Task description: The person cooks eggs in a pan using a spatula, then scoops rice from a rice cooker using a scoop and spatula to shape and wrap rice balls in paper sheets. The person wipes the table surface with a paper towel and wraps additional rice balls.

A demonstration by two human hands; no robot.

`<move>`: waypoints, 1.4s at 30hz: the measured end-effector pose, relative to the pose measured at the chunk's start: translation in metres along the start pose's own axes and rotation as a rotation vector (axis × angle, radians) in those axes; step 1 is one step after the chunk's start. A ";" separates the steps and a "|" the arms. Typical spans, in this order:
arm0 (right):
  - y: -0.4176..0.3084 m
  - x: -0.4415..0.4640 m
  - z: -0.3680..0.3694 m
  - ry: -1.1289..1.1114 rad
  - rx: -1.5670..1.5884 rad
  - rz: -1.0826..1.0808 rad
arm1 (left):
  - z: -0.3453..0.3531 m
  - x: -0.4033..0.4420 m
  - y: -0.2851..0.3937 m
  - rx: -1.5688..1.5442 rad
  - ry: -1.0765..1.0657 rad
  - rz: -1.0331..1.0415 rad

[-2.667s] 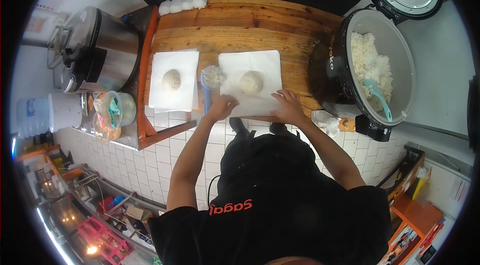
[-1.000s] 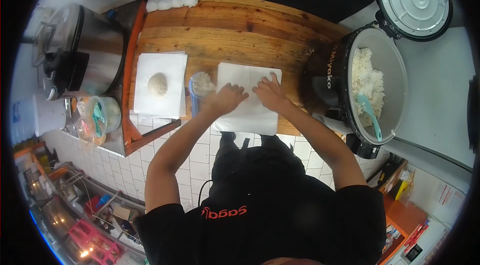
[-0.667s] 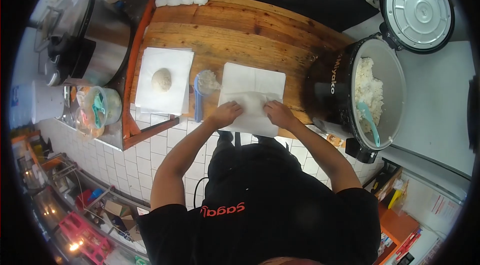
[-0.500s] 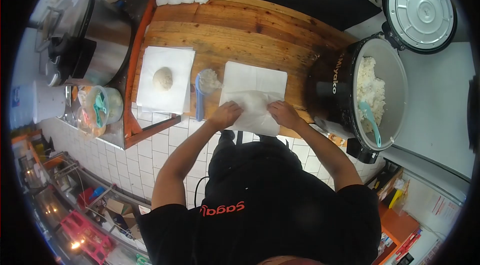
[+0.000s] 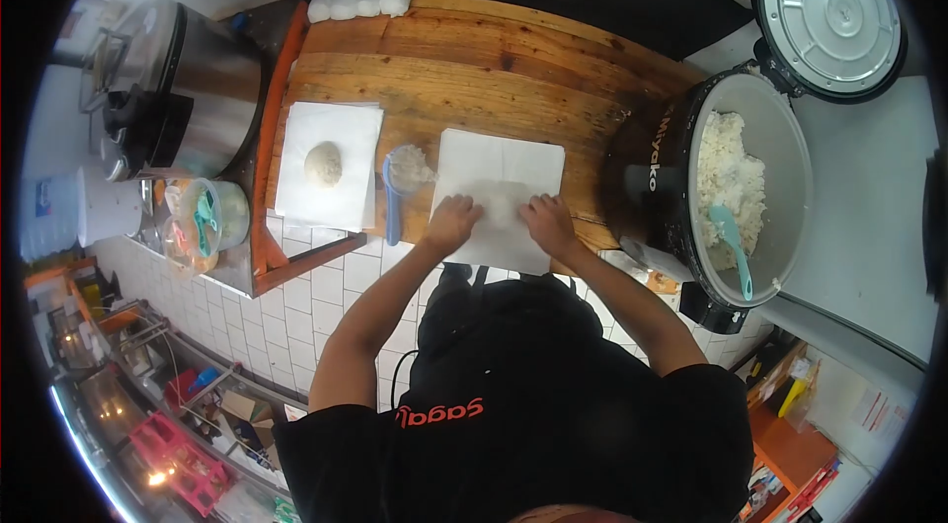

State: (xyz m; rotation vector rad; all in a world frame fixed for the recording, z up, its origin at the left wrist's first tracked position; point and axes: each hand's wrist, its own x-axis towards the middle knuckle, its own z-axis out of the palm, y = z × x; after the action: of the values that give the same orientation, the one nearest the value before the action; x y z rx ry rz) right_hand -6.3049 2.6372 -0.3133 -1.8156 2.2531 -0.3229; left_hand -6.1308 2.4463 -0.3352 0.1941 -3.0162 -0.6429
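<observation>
My left hand (image 5: 454, 222) and my right hand (image 5: 546, 224) grip the two sides of a sheet of white wrapping paper (image 5: 506, 205), fingers curled in. The paper is folded over a low bulge whose contents are hidden. Beneath it lies a stack of white paper (image 5: 502, 156). Just left of my left hand, a blue scoop (image 5: 393, 217) rests on the table, its bowl filled with rice (image 5: 411, 168). Farther left, a round mound of rice (image 5: 323, 164) sits on another paper stack (image 5: 341, 210).
On the right stands a large black rice cooker (image 5: 647, 167) with its lid (image 5: 839, 14) raised; a turquoise paddle (image 5: 733, 244) rests in its rice. Several white wrapped bundles (image 5: 370, 1) line the wooden table's (image 5: 494, 64) back edge. At left are a steel pot (image 5: 217, 88) and a plastic tub (image 5: 232, 212).
Both hands have moved slightly away from my body with the paper. The lifted sheet now lies lower and tighter over the bulge. My view has shifted a little.
</observation>
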 end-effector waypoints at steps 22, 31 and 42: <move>0.011 0.028 -0.041 -0.020 1.977 0.453 | -0.070 0.004 0.041 -1.722 0.070 -0.796; -0.082 0.106 -0.087 0.120 1.483 0.381 | -0.151 0.014 0.013 -0.475 0.409 -0.599; -0.200 0.224 -0.085 -0.126 1.811 0.289 | -0.201 -0.030 -0.154 -1.098 0.256 -0.432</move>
State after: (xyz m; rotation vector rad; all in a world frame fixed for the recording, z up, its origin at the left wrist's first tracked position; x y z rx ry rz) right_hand -6.1924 2.3790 -0.1797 -0.4514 1.0412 -1.4334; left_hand -6.0684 2.2301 -0.2158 0.7603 -1.9774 -1.9553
